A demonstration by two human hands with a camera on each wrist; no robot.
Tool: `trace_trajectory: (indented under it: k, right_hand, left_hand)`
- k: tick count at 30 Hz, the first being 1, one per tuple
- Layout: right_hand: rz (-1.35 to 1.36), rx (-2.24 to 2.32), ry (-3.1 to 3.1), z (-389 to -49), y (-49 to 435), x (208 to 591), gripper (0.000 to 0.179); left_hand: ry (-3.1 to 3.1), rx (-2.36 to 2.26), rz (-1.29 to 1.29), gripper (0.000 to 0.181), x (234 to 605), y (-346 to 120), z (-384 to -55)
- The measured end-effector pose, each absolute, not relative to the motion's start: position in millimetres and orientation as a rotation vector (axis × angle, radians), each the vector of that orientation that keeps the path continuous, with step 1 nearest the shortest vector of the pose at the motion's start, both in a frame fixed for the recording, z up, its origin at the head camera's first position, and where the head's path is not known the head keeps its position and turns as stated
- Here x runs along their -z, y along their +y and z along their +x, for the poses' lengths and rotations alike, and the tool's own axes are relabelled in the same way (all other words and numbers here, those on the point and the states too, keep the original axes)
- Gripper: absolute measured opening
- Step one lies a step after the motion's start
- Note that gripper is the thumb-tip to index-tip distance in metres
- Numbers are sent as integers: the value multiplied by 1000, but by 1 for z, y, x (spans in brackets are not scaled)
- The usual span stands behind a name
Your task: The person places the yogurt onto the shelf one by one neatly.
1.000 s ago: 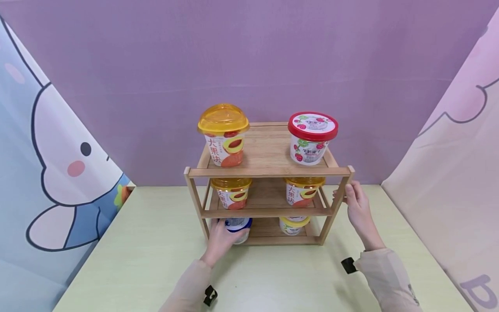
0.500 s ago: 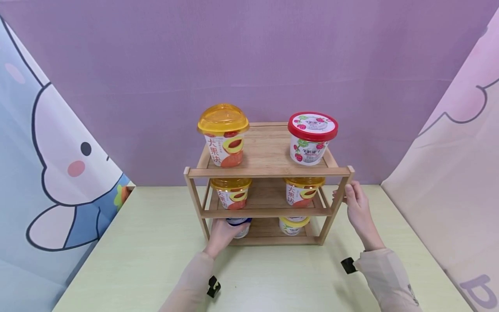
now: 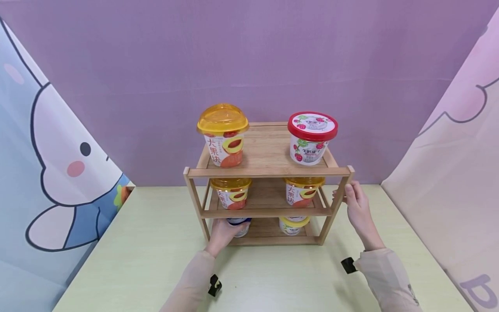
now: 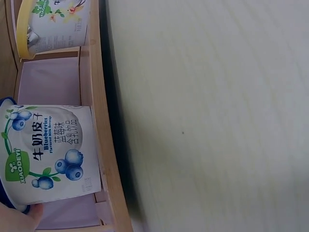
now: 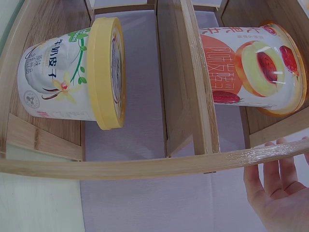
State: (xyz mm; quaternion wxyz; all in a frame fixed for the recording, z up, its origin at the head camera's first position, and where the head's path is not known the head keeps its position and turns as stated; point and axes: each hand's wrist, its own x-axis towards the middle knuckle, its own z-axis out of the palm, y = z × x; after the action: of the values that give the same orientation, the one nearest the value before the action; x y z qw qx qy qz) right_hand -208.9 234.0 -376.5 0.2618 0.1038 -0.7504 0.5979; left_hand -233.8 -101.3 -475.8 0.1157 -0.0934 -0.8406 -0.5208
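Note:
On the bottom shelf of a three-tier bamboo rack (image 3: 269, 213), my left hand (image 3: 222, 235) grips a blueberry milk tub (image 4: 50, 154) by its dark blue lid. The thumb lies along the lid's front, while the other fingers are largely hidden behind the tub. My right hand (image 3: 358, 211) holds the rack's right front post, fingers passing behind it, as the right wrist view also shows. At the bottom right stands a yellow-lidded vanilla milk tub (image 5: 60, 77). Above it, on the middle shelf, is a peach yogurt cup (image 5: 258, 67) with an orange lid.
Another peach cup (image 3: 234, 197) sits at the middle shelf's left. On top stand a domed-lid peach cup (image 3: 226, 147) at left and a red-lidded strawberry tub (image 3: 309, 149) at right. The rack stands on a pale table (image 3: 273, 277) before a purple backdrop (image 3: 249, 65).
Over the last second my left hand has moved slightly deeper under the middle shelf, and the blueberry tub has shifted back with it. My right hand has stayed on the post.

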Motion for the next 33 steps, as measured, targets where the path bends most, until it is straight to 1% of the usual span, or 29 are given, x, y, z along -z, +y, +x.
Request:
trace_trajectory:
  k: [20, 28, 33]
  right_hand:
    - [284, -1644, -2011, -208, 233, 376, 17]
    - [265, -1651, -2009, -209, 232, 375, 17]
    - [272, -1650, -2008, -209, 233, 377, 16]
  left_hand:
    - [-2460, 1540, -288, 85, 477, -100, -234]
    - [-2429, 1300, -358, 81, 484, -100, -229]
    - [-2496, 1271, -298, 87, 477, -98, -219]
